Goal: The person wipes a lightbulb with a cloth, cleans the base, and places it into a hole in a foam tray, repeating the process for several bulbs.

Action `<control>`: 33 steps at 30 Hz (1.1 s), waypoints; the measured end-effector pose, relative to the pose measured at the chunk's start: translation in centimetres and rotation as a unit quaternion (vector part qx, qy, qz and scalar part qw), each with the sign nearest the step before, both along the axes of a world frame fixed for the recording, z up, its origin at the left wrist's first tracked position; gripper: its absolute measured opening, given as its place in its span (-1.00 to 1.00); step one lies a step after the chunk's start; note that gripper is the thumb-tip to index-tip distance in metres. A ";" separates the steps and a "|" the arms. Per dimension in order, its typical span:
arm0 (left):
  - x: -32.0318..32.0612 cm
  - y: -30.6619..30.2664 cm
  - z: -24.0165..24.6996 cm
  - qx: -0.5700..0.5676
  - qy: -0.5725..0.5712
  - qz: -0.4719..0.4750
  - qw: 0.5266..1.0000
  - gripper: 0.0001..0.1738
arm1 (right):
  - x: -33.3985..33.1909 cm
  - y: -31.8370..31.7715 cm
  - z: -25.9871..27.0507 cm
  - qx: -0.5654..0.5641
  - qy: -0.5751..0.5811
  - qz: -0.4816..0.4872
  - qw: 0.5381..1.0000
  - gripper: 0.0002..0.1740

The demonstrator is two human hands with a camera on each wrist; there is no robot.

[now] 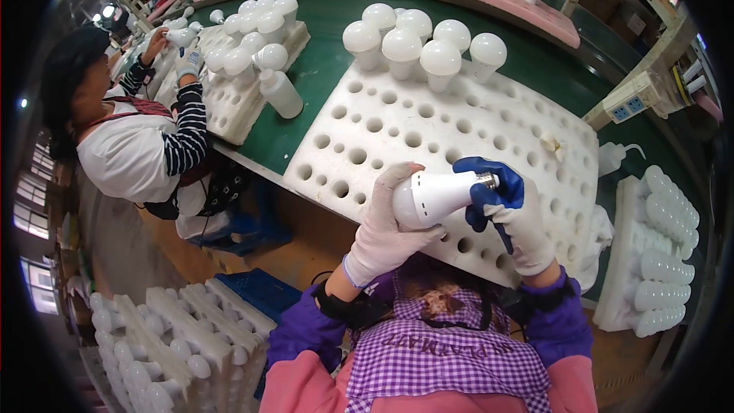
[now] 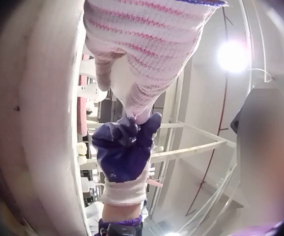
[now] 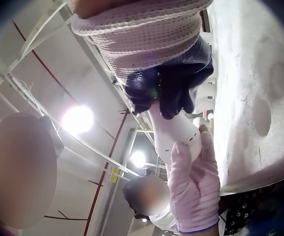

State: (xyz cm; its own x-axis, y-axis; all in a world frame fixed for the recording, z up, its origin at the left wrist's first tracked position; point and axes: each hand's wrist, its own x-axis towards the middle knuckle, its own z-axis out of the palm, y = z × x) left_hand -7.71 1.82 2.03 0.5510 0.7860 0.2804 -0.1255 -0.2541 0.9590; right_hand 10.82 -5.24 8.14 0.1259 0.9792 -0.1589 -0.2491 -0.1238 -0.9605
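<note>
A white light bulb lies nearly sideways between my two hands, over the near edge of a foam tray full of round holes. My left hand, in a white knit glove, grips the bulb by its round dome. At the metal screw base, my right hand pinches with blue-coated glove fingers. In the right wrist view the bulb's white body shows between both gloves. The left wrist view has the blue fingertips close to the bulb's narrow end, mostly covered by the gloves.
Several bulbs stand upright at the tray's far side. Another foam block of bulbs is at right, beside a spouted bottle. A white bottle stands left, near another person at work. Stacked bulb trays fill the lower left.
</note>
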 end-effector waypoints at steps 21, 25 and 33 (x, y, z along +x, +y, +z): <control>1.4 1.1 2.4 -0.231 -0.074 -0.110 0.964 -0.03 | 1.9 0.5 1.2 0.006 -0.056 -0.064 0.996 -0.63; 2.1 4.3 2.7 -0.115 0.118 -0.089 0.982 -0.16 | 8.1 2.6 0.7 0.081 -0.139 -0.220 0.962 -0.66; 9.3 13.4 5.0 0.255 0.253 0.110 0.927 -0.14 | 10.8 5.2 1.0 0.104 -0.198 -0.213 0.951 -0.56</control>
